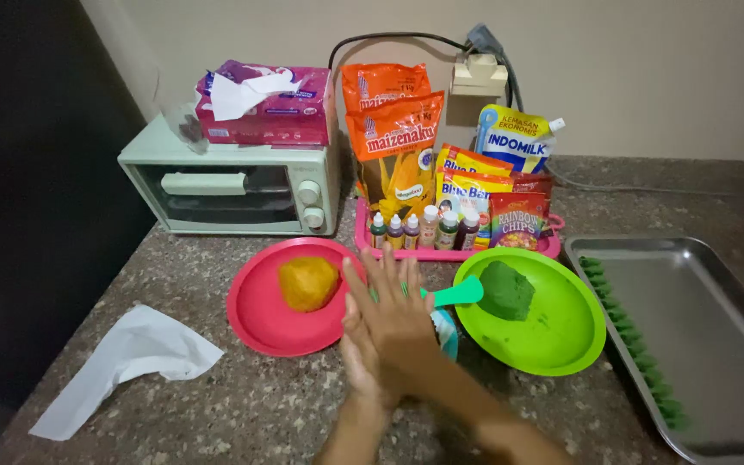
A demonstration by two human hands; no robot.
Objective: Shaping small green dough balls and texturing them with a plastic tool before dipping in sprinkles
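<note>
Speckled brown granite is filling the near ground, and over it the person is pressing both palms flat together, fingers straight and fanned. The right hand [393, 323] is lying on top, crossing from the right; the left hand [356, 362] is showing beneath it, at its left edge. Whether anything is sitting between the palms, I cannot tell; a thin green streak is showing between the right hand's fingers. Neither hand is curling around anything.

Just left, a sheet of white paper [127, 362] is lying crumpled on the counter [260, 405]. Flanking the hands are two plates. The pink plate [260, 323] is touching the left side of the hands and carrying one orange dough lump [307, 282]. The green plate [561, 340] is sitting just right of them, carrying one green dough lump [506, 291], with a teal spoon [458, 293] reaching from it toward the fingertips.

Farther right, one steel tray [708, 319] is holding a single row of small green pieces [635, 349] along its near-left rim.

Behind the plates, a pink basket [441, 252] is holding five small colouring bottles [424, 229] and several snack and flour packets [393, 142]. At the back left, one pale green mini oven [234, 185] is carrying a pink tissue pack [269, 108].
</note>
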